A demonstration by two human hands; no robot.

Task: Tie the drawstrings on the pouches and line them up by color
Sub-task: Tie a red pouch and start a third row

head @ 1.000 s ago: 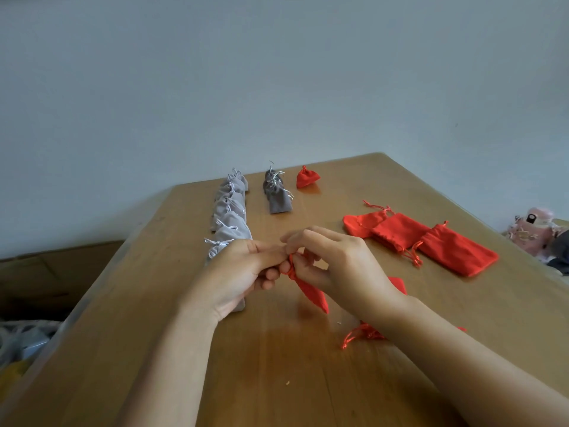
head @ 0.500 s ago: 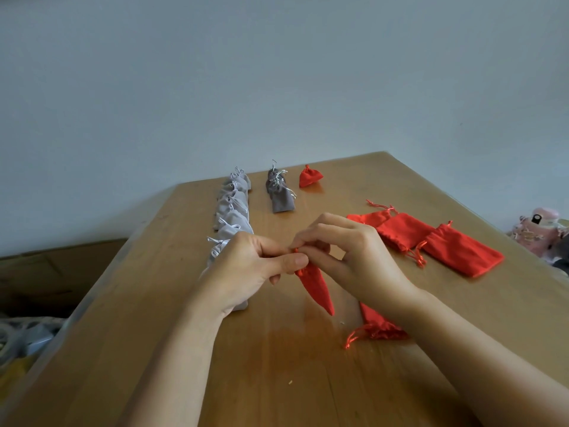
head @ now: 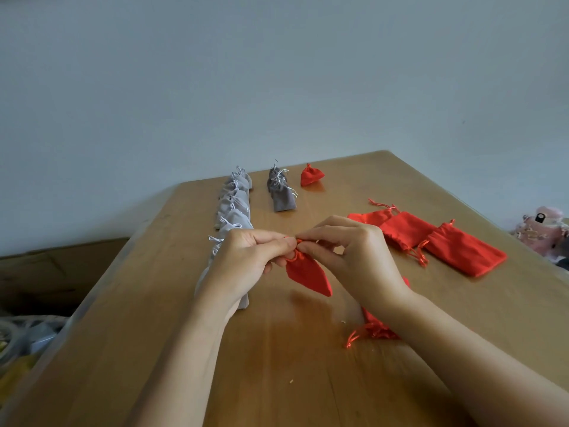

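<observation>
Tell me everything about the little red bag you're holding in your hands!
The red pouch is small, soft-looking cloth, bright red all over. Its top is gathered into a puckered neck with thin red strings. The left hand and right hand both pinch there, so it hangs tilted, bottom end pointing down and right, apparently lifted off the wooden table. Whether the knot is finished is hidden.

- Left hand (head: pixel 246 260), fingers curled, pinches the red pouch (head: pixel 308 274) at its neck.
- Right hand (head: pixel 351 254) pinches the same neck, fingertips meeting the left's.
</observation>
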